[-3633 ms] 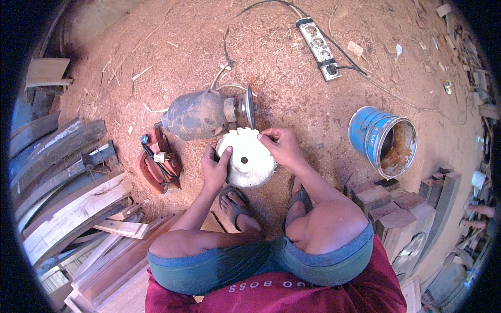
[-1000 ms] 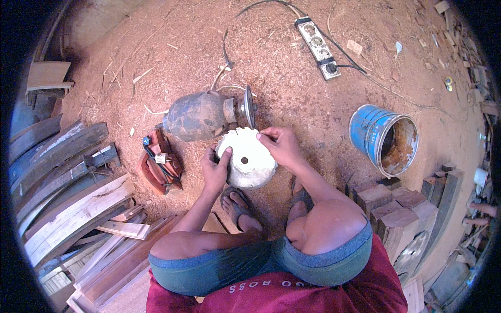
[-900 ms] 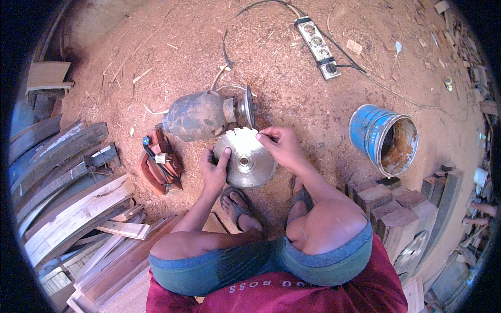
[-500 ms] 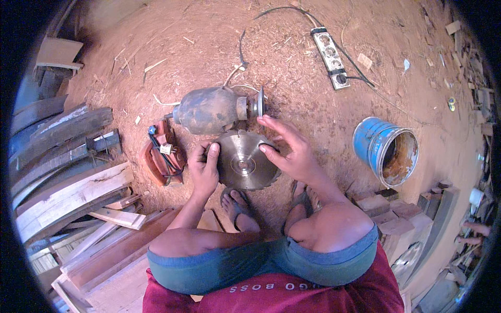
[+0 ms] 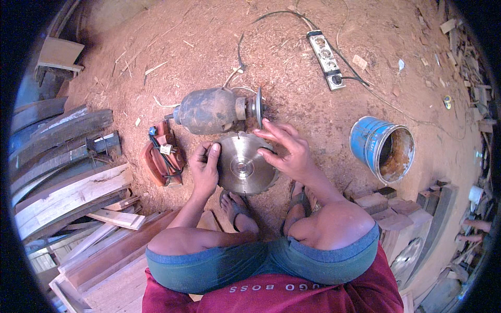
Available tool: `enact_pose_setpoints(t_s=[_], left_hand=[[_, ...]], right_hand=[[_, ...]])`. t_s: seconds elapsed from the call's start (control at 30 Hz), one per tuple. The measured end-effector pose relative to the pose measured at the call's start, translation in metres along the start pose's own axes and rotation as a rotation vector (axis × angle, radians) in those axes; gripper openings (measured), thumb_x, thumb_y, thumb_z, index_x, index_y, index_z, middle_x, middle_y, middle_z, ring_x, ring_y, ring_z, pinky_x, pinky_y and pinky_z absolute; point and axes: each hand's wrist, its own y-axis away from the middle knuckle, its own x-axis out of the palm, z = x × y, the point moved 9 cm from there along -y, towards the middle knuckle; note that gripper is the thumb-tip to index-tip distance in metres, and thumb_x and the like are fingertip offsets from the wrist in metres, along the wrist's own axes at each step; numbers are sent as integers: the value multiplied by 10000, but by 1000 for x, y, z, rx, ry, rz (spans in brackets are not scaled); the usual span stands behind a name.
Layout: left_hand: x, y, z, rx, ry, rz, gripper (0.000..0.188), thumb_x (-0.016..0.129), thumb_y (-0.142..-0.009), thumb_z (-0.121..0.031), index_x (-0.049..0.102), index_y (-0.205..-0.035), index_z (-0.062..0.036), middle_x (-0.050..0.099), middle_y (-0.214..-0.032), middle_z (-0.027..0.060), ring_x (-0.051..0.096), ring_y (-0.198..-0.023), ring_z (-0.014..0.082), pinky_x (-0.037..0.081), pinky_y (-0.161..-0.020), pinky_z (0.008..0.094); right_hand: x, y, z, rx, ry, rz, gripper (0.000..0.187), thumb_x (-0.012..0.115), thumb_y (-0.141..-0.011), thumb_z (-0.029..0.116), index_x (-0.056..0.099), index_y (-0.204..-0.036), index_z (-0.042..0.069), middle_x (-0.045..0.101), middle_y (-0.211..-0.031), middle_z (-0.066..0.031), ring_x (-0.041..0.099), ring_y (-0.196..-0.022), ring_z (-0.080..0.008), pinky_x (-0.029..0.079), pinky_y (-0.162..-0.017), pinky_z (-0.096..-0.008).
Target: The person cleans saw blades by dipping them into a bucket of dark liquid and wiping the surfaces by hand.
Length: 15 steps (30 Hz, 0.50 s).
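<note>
A round, toothed circular saw blade (image 5: pixel 241 175) lies face up between my hands, tilted slightly. My left hand (image 5: pixel 205 166) grips its left edge, thumb on top and fingers underneath. At the upper right edge my right hand (image 5: pixel 290 148) holds the blade with its thumb on the face; its other fingers reach toward the grinding disc. Just beyond the blade, a dusty grey electric motor (image 5: pixel 206 110) lies on the ground. A thin grinding disc (image 5: pixel 259 108) is mounted on the right end of its shaft, close to my right fingertips.
An orange-red power tool (image 5: pixel 163 156) with a wrapped cord sits left of the blade. A blue metal bucket (image 5: pixel 368 138) lies tipped at right. A power strip (image 5: pixel 326 60) and cables are beyond. Planks (image 5: pixel 78 195) are stacked left, wood blocks (image 5: pixel 383 211) at right.
My right fingers have bent and drawn in slightly, their tips lower beside the grinding disc. The blade has turned or shifted slightly between my hands. My left hand has stayed nearly still.
</note>
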Motion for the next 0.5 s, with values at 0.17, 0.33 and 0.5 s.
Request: enact_pose_setpoints(t_s=[0.17,0.33,0.5], left_hand=[[-1,1,5,-16,15,2,185,642,-985,-212,631,-955,-30,600,-841,-37,512,-778,49,417,-714,216],[-3,3,2,-10,-5,-15,186,635,-991,-210,632,-965,-26,600,-843,-36,515,-784,53,417,-719,216],[-2,2,4,-14,12,-4,185,630,-994,-206,632,-975,-23,603,-858,-34,519,-795,54,421,-727,219]], right_hand=[[-1,2,1,-7,0,-28,643,811,-771,150,558,-1354,53,733,-1132,9,634,-1021,-247,521,-911,-363],[-4,2,4,-16,5,-54,618,823,-751,152,585,-1313,57,738,-1111,8,641,-989,-246,530,-891,-360],[-3,4,0,-3,-8,-63,605,826,-740,138,595,-1294,60,735,-1118,0,644,-983,-247,532,-876,-358]])
